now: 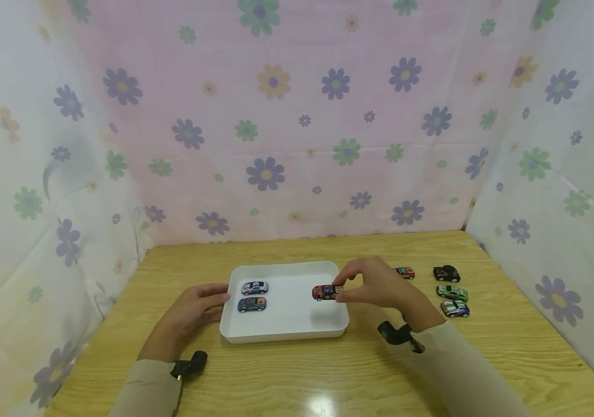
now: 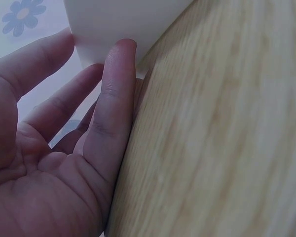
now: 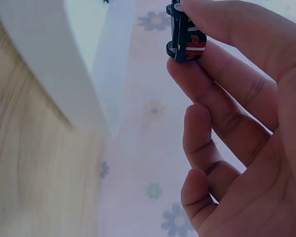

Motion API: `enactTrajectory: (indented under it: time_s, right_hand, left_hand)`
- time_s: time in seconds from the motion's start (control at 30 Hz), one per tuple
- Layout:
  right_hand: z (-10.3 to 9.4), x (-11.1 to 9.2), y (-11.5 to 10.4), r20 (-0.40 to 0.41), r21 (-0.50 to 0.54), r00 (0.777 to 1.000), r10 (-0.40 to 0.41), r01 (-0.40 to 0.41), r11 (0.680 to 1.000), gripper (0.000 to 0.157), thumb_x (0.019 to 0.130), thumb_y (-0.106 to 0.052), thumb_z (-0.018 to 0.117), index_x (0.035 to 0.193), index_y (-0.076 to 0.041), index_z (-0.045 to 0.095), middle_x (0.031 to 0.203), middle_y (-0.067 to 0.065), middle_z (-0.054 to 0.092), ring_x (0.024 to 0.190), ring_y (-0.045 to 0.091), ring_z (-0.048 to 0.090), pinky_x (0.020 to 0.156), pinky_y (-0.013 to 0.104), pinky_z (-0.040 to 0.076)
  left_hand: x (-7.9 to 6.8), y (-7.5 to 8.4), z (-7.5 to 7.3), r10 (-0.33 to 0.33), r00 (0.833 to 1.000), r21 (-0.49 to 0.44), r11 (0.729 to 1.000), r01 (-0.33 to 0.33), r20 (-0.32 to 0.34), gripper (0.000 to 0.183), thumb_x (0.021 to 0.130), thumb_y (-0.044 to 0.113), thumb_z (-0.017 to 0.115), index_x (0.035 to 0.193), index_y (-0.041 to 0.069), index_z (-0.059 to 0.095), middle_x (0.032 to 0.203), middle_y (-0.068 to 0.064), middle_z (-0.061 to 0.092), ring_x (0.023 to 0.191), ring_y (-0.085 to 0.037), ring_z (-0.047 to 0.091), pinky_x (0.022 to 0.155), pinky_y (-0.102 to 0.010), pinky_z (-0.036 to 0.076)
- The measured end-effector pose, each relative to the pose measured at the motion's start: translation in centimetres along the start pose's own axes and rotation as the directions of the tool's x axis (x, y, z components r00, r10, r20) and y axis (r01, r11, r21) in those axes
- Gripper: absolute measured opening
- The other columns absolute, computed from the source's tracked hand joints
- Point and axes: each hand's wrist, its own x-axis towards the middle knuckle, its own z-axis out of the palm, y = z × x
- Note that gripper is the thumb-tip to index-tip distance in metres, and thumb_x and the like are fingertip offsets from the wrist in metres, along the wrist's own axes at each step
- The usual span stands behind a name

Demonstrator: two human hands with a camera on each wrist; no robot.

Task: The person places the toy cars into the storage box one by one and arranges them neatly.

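Observation:
Above the right part of a white tray (image 1: 282, 334), my right hand (image 1: 380, 285) pinches a red and black toy car (image 1: 324, 292) between thumb and fingers. The same hand (image 3: 237, 113) shows the car's underside and wheels in the right wrist view. My left hand (image 1: 192, 311) touches the tray's left wall with fairly straight fingers; the left wrist view shows the fingertips (image 2: 122, 54) against the white wall. Inside the tray, on the left, a white toy car (image 1: 255, 287) sits behind a blue toy car (image 1: 252, 304).
To the right stand a black toy car (image 1: 447, 273), a green one (image 1: 452, 292) and a white and purple one (image 1: 455, 308). Another red toy car (image 1: 405, 272) is partly hidden behind my right hand. Flowered cloth (image 1: 297, 145) borders the wooden table (image 1: 276, 382) at the back and sides.

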Motion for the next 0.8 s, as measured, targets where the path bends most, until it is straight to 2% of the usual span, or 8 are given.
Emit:
enactTrajectory:
  time_s: [0.17, 0.47, 0.7, 0.8]
  right_hand:
    - [0.4, 1.1, -1.1, 0.033, 0.007, 0.999, -0.005, 0.005, 1.0, 0.018, 0.084, -0.036, 0.087, 0.101, -0.032, 0.081, 0.104, -0.018, 0.074, 0.104, 0.018, 0.066, 0.093, 0.049, 0.057]
    - [0.6, 2.8, -2.6, 0.082, -0.025, 0.997, -0.005, 0.007, 1.0, 0.018, 0.084, -0.036, 0.087, 0.101, -0.032, 0.081, 0.103, -0.018, 0.074, 0.1, 0.013, 0.064, 0.091, 0.049, 0.057]
    - [1.1, 3.9, -3.3, 0.095, -0.032, 0.995, -0.036, 0.039, 0.999, 0.018, 0.085, -0.038, 0.087, 0.101, -0.032, 0.081, 0.103, -0.019, 0.074, 0.103, 0.014, 0.066, 0.09, 0.036, 0.056]
    - [1.3, 4.4, -3.6, 0.096, -0.04, 0.995, -0.038, 0.042, 0.998, 0.018, 0.085, -0.037, 0.087, 0.101, -0.032, 0.081, 0.103, -0.019, 0.073, 0.103, 0.015, 0.066, 0.09, 0.035, 0.057]
  left_hand:
    - [0.1, -0.2, -0.1, 0.01, 1.0, -0.004, 1.0, -0.01, 0.007, 0.061, 0.099, 0.025, 0.073, 0.149, -0.002, 0.051, 0.153, -0.023, 0.051, 0.117, -0.02, 0.067, 0.092, -0.037, 0.062]
    - [0.1, -0.1, -0.1, 0.013, 1.0, -0.011, 1.0, -0.013, 0.005, 0.06, 0.099, 0.025, 0.073, 0.148, -0.002, 0.052, 0.152, -0.022, 0.053, 0.117, -0.021, 0.067, 0.092, -0.037, 0.062]
    - [0.2, -0.2, -0.2, 0.011, 1.0, -0.007, 1.0, -0.011, 0.005, 0.062, 0.097, 0.026, 0.075, 0.148, -0.002, 0.053, 0.152, -0.022, 0.053, 0.116, -0.021, 0.067, 0.092, -0.038, 0.062]
    - [0.4, -0.4, -0.3, 0.002, 1.0, -0.007, 1.0, -0.002, -0.002, 0.061, 0.097, 0.027, 0.075, 0.147, -0.001, 0.054, 0.152, -0.021, 0.053, 0.116, -0.02, 0.067, 0.092, -0.037, 0.062]
